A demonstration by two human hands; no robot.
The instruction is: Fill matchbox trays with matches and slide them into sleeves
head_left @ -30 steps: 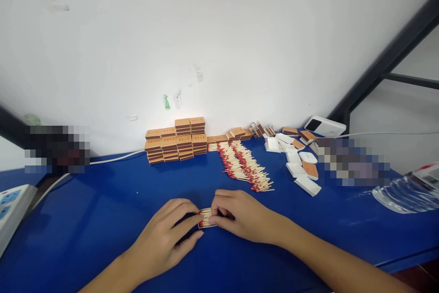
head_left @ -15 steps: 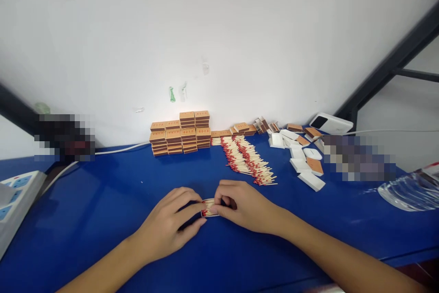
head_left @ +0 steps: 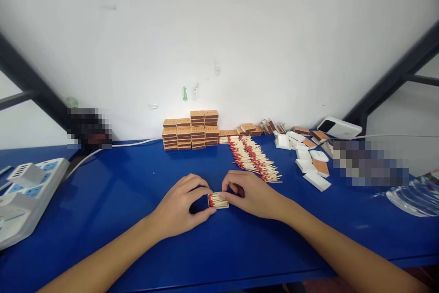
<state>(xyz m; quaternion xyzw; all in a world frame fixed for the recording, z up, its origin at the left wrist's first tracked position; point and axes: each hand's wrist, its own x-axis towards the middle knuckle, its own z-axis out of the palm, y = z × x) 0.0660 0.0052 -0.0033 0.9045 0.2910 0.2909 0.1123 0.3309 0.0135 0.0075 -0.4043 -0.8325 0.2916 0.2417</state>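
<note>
A small white matchbox tray [head_left: 223, 206] lies on the blue table between my hands, filled with red-headed matches [head_left: 216, 200] whose heads point left. My left hand [head_left: 181, 206] grips the tray's left end, with the thumb at the near corner and the index finger at the far corner. Over the right part of the tray, my right hand [head_left: 250, 194] is closed in a pinch, thumb and index finger on the matches there. Its other fingers are curled in. Beyond my hands, a large spread of loose matches [head_left: 252, 158] lies in slanting rows.
Orange-brown matchboxes [head_left: 191, 137] are stacked against the wall. White trays [head_left: 317, 181] and sleeves lie scattered right, near a white power bank [head_left: 339, 127]. At the left edge sits a power strip [head_left: 51, 192] with plugs. A clear plastic bottle [head_left: 414, 196] lies far right.
The view has shifted, showing more of the power strip. My left fingers have drawn back from over the matches to the tray's end, exposing more match heads. The right hand remains pinched at the tray.
</note>
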